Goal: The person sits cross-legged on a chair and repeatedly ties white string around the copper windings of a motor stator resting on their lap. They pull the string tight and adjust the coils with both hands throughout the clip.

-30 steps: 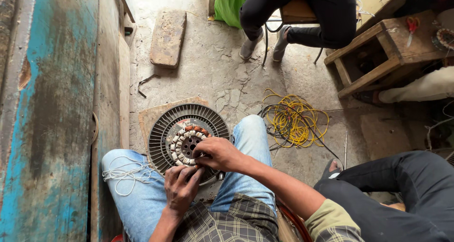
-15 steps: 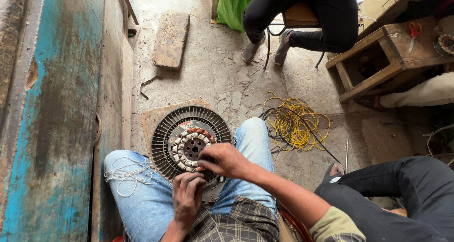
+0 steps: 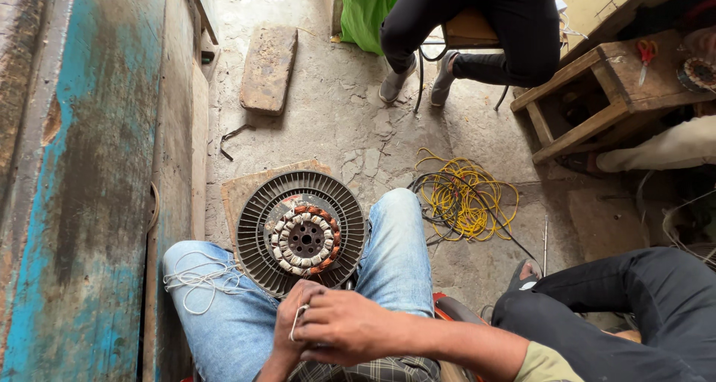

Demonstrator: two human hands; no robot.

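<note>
Pinched between the fingers of the left hand (image 3: pixel 298 324) is a short pale strand, apparently white thread or a thin sleeve; which of the two cannot be told. That hand is closed around it, low over the lap. The right hand (image 3: pixel 350 326) lies across and touching the left, fingers curled toward the same strand; whether it grips the strand itself is hidden.

Left to right: a worn blue-painted panel (image 3: pixel 89 180) fills the left side. A loose tangle of white thread (image 3: pixel 198 277) rests on the left knee (image 3: pixel 205 292), near the hands. Between the knees, just beyond the hands, the round fan motor stator (image 3: pixel 302 233) lies flat on a board (image 3: pixel 239 192) on the concrete floor (image 3: pixel 358 136), its copper windings (image 3: pixel 306 240) ringed by grey fins. A yellow wire coil (image 3: pixel 462 195) lies to the right of the right knee. Another person's dark trouser leg (image 3: pixel 619 307) occupies the lower right corner; a seated person and a wooden bench (image 3: pixel 597 91) are at the top right.

Judgement: the strand is best kept taut and short between both hands, held close over the windings, so binding stays tight and does not snag the fins.
</note>
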